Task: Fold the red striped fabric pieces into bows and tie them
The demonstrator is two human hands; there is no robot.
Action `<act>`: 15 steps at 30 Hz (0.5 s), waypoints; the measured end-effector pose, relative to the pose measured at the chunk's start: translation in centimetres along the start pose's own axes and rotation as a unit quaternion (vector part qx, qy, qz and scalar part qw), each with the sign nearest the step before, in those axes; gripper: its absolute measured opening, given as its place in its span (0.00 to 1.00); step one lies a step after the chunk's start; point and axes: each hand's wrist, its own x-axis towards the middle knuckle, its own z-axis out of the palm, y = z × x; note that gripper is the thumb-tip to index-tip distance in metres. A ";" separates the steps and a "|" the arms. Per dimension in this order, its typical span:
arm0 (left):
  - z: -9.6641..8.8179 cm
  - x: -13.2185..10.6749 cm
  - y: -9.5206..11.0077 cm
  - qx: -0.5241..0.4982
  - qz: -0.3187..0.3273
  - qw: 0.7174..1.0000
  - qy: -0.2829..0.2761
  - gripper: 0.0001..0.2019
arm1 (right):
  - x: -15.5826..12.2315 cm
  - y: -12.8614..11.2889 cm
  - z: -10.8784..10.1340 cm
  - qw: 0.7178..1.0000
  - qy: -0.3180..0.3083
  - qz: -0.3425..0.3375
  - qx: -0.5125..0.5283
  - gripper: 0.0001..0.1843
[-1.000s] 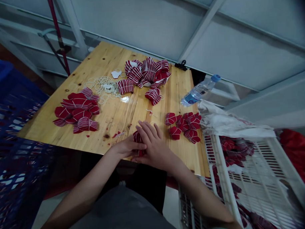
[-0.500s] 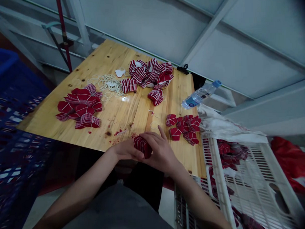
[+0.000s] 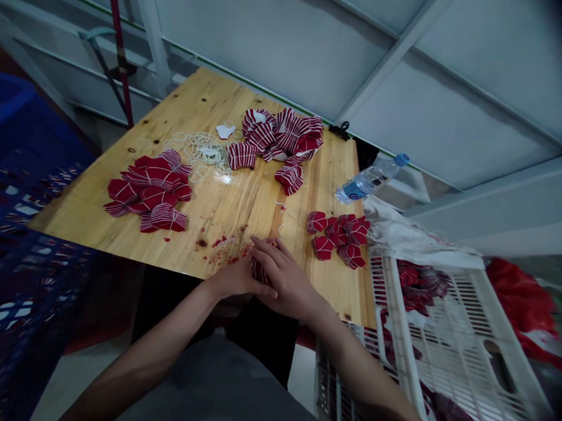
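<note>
Between my two hands, at the near edge of the wooden table [image 3: 244,205], is a stack of red-and-white striped fabric pieces [image 3: 258,271], mostly covered by fingers. My left hand [image 3: 236,278] grips it from the left, thumb toward me. Over its top and right side my right hand [image 3: 283,278] is wrapped. To the right lies a small group of banded red fabric bundles [image 3: 337,233]. A larger heap of red bundles [image 3: 153,187] sits at the left, and striped bundles [image 3: 283,137] lie at the back. Pale rubber bands [image 3: 205,152] are spread between these heaps.
A plastic bottle [image 3: 372,178] lies at the table's right edge, near a black binder clip [image 3: 339,130]. White plastic crates [image 3: 407,329] holding red fabric stand at the right. A blue basket [image 3: 33,244] is on the left. Pale wall panels [image 3: 275,57] run behind the table.
My right hand has closed further over the fabric stack, its fingers now covering most of it. The raised finger has come down. The view has shifted slightly.
</note>
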 end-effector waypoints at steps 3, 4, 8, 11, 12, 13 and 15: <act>-0.4 -0.3 0.3 -0.007 0.019 0.999 -0.040 0.55 | 0.2 0.2 0.2 0.996 0.074 -0.030 0.045 0.28; -0.6 -0.5 0.3 -0.052 0.008 0.997 -0.059 0.55 | 0.2 0.3 0.2 0.993 0.101 -0.032 0.059 0.27; -0.9 -1.0 0.2 -0.123 -0.018 0.992 -0.021 0.55 | 0.6 0.1 0.2 0.991 0.099 -0.040 0.086 0.31; -0.6 -1.0 0.5 0.000 0.052 0.996 0.071 0.56 | 0.8 0.1 0.3 0.996 0.057 -0.026 0.065 0.35; -0.4 -1.0 0.5 0.040 0.073 0.992 0.090 0.57 | 0.9 0.1 0.4 0.997 0.049 -0.018 0.056 0.35; -0.2 -0.9 0.6 0.067 0.089 0.989 0.102 0.58 | 0.9 0.1 0.5 0.998 0.046 -0.012 0.047 0.34; 0.2 -0.8 0.4 0.065 0.109 0.985 0.114 0.61 | 1.0 0.0 0.7 0.998 0.057 -0.004 0.029 0.32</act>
